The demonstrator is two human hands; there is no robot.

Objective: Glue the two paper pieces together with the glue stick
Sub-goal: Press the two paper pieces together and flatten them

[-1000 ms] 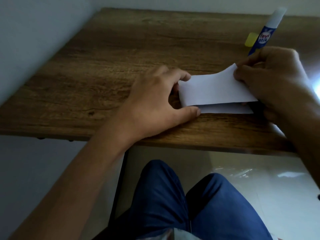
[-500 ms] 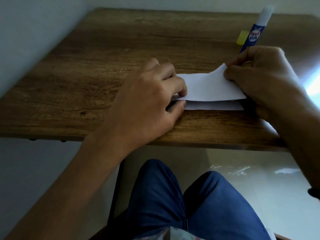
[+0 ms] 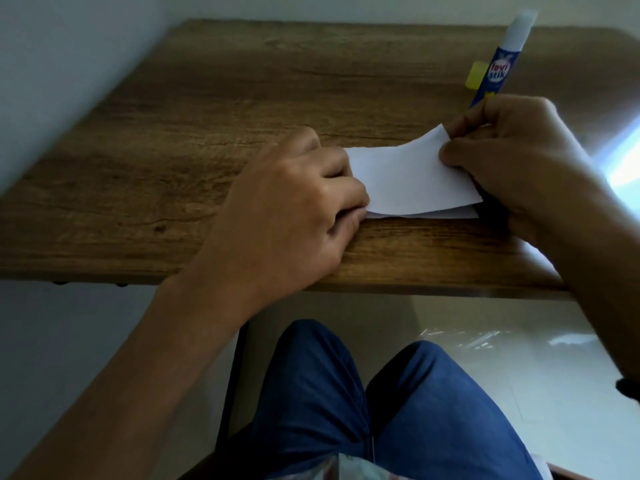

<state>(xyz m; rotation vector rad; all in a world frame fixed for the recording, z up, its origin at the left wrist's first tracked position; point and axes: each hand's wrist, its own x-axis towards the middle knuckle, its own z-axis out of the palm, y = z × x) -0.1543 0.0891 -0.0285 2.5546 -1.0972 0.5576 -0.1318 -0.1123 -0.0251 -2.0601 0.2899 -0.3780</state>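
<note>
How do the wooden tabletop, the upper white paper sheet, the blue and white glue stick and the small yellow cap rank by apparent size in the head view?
1. Wooden tabletop
2. Upper white paper sheet
3. Blue and white glue stick, partly hidden in the right hand, so unsure
4. Small yellow cap

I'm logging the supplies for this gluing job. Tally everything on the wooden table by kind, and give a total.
White paper pieces: 2, upper and lower
Blue-and-white glue stick, in the right hand: 1
Small yellow cap: 1
Total: 4

The left hand presses the papers' left end.
</note>
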